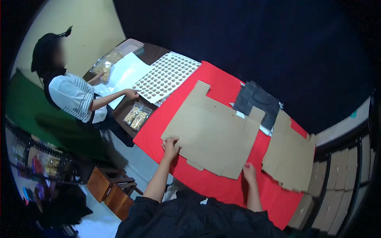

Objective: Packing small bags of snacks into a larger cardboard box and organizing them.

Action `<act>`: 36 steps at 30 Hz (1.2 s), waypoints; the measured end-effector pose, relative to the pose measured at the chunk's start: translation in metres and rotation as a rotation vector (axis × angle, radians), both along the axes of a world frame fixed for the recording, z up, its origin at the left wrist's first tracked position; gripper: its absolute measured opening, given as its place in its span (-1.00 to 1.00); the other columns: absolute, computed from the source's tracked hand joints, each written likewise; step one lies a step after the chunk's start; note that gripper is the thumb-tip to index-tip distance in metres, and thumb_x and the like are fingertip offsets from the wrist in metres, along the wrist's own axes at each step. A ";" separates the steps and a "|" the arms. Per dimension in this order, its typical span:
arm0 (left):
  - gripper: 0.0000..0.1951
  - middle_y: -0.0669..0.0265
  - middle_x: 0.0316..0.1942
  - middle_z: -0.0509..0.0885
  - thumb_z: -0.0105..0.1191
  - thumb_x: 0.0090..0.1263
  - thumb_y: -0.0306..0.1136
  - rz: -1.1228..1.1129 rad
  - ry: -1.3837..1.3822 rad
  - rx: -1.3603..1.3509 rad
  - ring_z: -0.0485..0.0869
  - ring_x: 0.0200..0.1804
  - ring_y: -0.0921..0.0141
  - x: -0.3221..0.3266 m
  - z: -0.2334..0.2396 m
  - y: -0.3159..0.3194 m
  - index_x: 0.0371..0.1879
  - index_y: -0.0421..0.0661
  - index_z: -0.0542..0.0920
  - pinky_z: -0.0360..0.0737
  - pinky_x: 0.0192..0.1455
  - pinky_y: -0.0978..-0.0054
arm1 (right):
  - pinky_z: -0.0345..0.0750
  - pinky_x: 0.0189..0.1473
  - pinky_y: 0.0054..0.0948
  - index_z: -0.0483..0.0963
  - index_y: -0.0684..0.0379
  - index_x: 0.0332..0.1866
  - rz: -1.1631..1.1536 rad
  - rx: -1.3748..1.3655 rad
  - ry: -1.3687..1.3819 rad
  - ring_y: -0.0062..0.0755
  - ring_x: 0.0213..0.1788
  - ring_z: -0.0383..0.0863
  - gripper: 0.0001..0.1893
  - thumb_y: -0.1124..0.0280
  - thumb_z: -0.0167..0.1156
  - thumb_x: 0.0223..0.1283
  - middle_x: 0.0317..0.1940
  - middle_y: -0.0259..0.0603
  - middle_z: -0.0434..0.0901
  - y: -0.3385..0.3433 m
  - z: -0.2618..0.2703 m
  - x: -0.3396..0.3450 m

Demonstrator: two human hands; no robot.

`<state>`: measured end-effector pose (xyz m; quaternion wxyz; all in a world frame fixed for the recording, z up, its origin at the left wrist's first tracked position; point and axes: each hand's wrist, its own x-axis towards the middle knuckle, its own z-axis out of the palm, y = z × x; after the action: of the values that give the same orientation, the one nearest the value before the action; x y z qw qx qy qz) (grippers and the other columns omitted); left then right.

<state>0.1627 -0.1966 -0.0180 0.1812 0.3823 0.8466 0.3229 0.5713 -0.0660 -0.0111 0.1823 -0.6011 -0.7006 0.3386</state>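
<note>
A flattened cardboard box blank [214, 134] lies unfolded in front of me on a red cloth [190, 175]. My left hand [171, 147] grips its left near edge, with fingers bent over the board. At the opposite side, my right hand [249, 172] is curled against the right edge near the corner; whether its fingers pinch the board is hard to see. Small tabs and slots show along the far side of the blank. To the right rests another flattened cardboard piece or stack [290, 154].
Behind the blank lies a dark folded bag or cloth [254, 96]. At left, a co-worker [73, 92] touches a sticker sheet [168, 77] and a bag of snacks [105, 73]. Small snack packets [137, 116] lie nearby. Wooden stools [110, 190] and shelved cardboard boxes [337, 178] flank me.
</note>
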 end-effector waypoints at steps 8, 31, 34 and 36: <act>-0.76 0.27 -0.28 0.61 -0.08 0.37 -0.19 0.037 -1.220 0.461 0.47 -0.03 0.42 -0.013 0.016 -0.017 -0.29 -0.12 0.52 0.33 0.10 0.41 | 0.47 -0.08 -0.32 0.51 0.36 -0.16 -0.012 -0.418 0.161 -0.20 -0.12 0.56 -0.68 0.32 0.00 0.14 -0.20 0.03 0.58 -0.040 0.041 -0.101; -0.71 0.13 -0.06 0.55 0.16 0.07 -0.33 -0.784 0.233 0.126 0.53 -0.07 0.12 -0.052 0.088 -0.054 -0.18 -0.02 0.62 0.50 -0.04 0.23 | 0.43 -0.03 -0.29 0.34 0.18 0.12 -0.652 0.251 -0.143 -0.14 -0.10 0.50 -0.43 0.41 0.28 -0.12 -0.16 0.03 0.50 -0.092 0.007 -0.088; -0.76 0.16 -0.07 0.55 0.14 0.11 -0.32 -1.030 -0.003 0.057 0.51 -0.01 0.11 -0.038 0.072 -0.057 -0.21 -0.01 0.62 0.47 0.02 0.30 | 0.46 -0.40 -0.56 0.41 0.25 0.04 -0.606 0.133 0.424 -0.55 -0.52 0.50 -0.62 0.59 0.09 0.03 -0.52 -0.30 0.56 -0.102 0.023 -0.102; -0.74 0.20 -0.06 0.52 0.10 0.11 -0.36 -1.212 0.081 0.017 0.47 0.02 0.17 -0.028 0.054 -0.065 -0.18 0.01 0.59 0.45 0.05 0.33 | 0.47 -0.38 -0.55 0.44 0.26 0.01 -0.599 0.078 0.523 -0.56 -0.47 0.52 -0.66 0.59 0.07 0.06 -0.49 -0.29 0.57 -0.117 0.027 -0.114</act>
<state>0.1350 -0.2620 0.0356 0.2973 0.8097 0.4819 0.1544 0.4573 -0.1825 0.0160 0.4679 -0.6650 -0.4365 0.3850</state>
